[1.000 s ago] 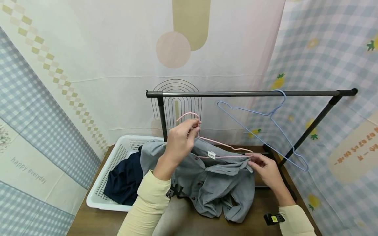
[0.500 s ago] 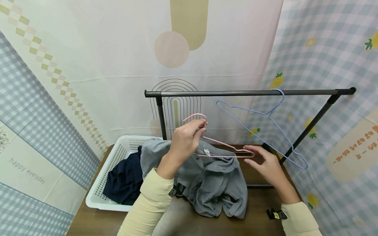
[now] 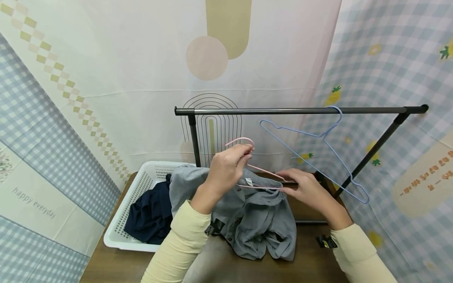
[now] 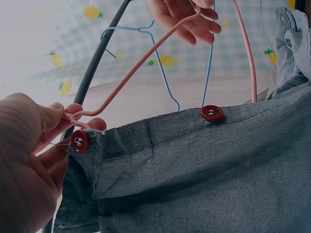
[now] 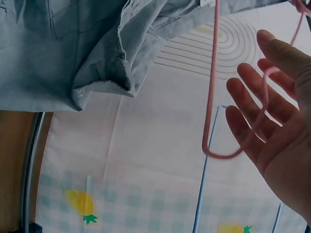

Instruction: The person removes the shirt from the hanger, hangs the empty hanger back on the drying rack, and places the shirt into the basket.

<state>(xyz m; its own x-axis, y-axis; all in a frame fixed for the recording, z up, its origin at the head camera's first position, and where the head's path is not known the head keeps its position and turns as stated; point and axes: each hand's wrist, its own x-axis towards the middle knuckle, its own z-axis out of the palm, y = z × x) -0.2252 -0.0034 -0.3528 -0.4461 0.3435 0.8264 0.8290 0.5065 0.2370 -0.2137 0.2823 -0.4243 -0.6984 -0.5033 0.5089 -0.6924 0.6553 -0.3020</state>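
Note:
My left hand (image 3: 226,165) pinches the pink wire hanger (image 3: 263,171) at its neck, just below the hook. A grey shirt (image 3: 262,224) with red buttons (image 4: 212,113) drapes under it, and the hanger's left part is hidden by the hand and the cloth. In the left wrist view the shirt's buttoned edge lies right at my left fingers. My right hand (image 3: 307,188) is around the hanger's right end, beside the shirt's neckline. In the right wrist view its fingers (image 5: 243,128) are extended and spread, with the pink wire crossing in front of them.
A black rack bar (image 3: 247,111) runs across the back, with a blue hanger (image 3: 325,135) hooked on its right part. At left, a white basket (image 3: 112,239) holds navy cloth (image 3: 150,214); the shirt overlaps its right side. All stand on a brown table (image 3: 311,255).
My right hand has let go of the shirt's neckline, whose right side has dropped leftward. That hand has opened and moved left over the hanger's end. The left hand has shifted slightly right with the hanger.

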